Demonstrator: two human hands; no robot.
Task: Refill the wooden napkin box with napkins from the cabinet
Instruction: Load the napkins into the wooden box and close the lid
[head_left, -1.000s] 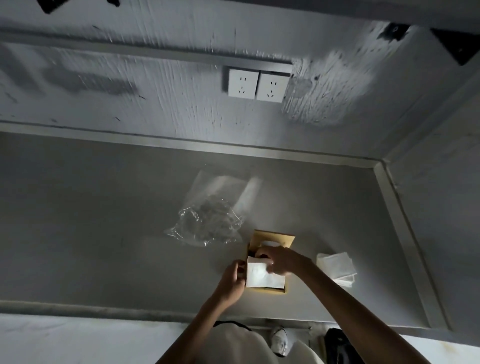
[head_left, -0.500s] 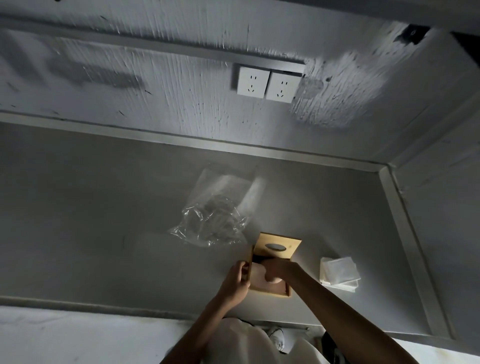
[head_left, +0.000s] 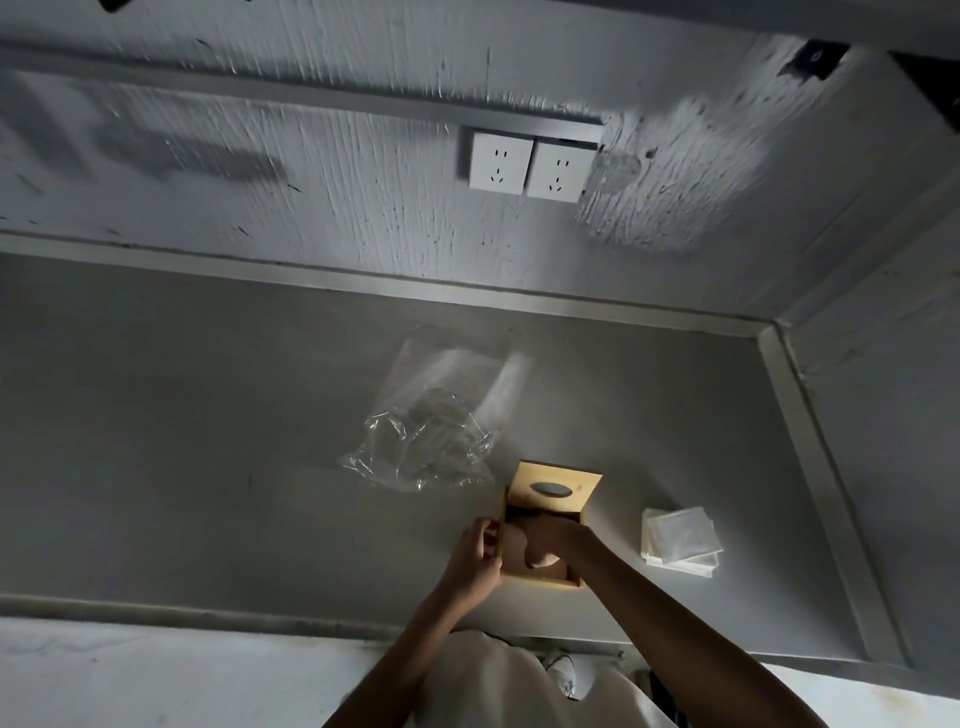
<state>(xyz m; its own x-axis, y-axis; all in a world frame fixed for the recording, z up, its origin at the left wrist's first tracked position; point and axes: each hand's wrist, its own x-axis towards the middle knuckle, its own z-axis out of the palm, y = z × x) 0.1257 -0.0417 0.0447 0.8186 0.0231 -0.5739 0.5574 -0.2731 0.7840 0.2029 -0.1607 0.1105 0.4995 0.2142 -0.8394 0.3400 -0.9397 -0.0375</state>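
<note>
The wooden napkin box (head_left: 545, 525) sits on the grey tabletop (head_left: 208, 467), near its front edge and right of centre. Its lid (head_left: 555, 488), with an oval slot, is tipped up at the far side, leaving the box open toward the person. The right hand (head_left: 550, 540) reaches down inside the box, its fingers curled and pressed in; whether that grip is clamped on napkins cannot be told, since the inside is dark. The left hand (head_left: 475, 558) is against the box's left wall, fingers bent and its grip closed on the wall edge. A small stack of white napkins (head_left: 678, 540) lies on the tabletop just right of the box, apart from it. A crumpled clear plastic bag (head_left: 426, 436) lies behind and left of the box. Two white wall sockets (head_left: 530, 163) sit side by side on the rough wall above.
</note>
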